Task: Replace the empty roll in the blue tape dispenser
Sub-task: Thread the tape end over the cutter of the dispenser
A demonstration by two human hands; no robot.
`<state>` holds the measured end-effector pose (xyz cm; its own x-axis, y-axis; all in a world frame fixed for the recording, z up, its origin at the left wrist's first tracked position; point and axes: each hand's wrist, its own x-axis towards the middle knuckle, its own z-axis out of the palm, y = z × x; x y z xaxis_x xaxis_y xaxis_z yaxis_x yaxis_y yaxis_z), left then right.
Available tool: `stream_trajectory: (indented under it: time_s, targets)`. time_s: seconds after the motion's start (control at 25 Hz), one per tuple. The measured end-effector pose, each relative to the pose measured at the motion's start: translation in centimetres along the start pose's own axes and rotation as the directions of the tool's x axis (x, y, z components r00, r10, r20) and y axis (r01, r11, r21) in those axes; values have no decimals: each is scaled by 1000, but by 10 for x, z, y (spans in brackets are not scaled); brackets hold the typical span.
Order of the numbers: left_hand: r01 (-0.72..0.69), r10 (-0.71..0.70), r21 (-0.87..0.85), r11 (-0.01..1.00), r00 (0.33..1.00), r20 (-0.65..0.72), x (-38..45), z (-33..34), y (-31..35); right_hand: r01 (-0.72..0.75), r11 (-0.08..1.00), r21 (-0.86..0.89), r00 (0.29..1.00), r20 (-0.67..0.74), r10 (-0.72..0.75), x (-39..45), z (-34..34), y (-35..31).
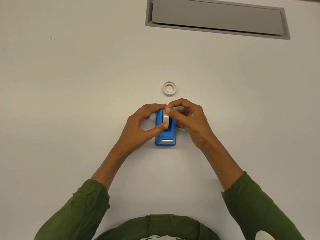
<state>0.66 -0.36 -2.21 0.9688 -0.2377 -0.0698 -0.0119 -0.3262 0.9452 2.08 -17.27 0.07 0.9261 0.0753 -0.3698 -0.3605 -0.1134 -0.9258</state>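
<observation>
The blue tape dispenser (165,134) stands on the white table, its metal cutter towards me. A tape roll (166,119) stands on edge in the dispenser's cradle, on a black hub. My left hand (143,125) pinches the roll from the left, thumb at its near side and fingers over the far side. My right hand (187,118) comes from the right, its thumb pressing on top of the roll. A white empty ring-shaped core (169,88) lies flat on the table just beyond the hands.
A grey cable hatch (217,18) is set into the table at the far right. Green sleeves (83,208) cover both forearms near the bottom edge.
</observation>
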Motion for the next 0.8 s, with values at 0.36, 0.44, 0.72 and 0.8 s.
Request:
stream_trajectory:
  time_s: [0.36, 0.44, 0.72, 0.8]
  targets:
    - [8, -8, 2, 1000, 1000, -8, 0, 2, -3, -9, 998, -66, 998, 66, 14, -1, -5, -1]
    - [8, -8, 7, 1000, 1000, -10, -1, 2, -3, -10, 997, -76, 996, 84, 17, -1, -6, 0]
    - [3, -3, 14, 1000, 1000, -2, -1, 1, -2, 5, 996, -95, 991, 135, 8, -1, -10, 1]
    - [10, -10, 20, 1000, 1000, 4, -1, 0, 0, 13, 997, -75, 993, 117, -4, -3, -10, 3]
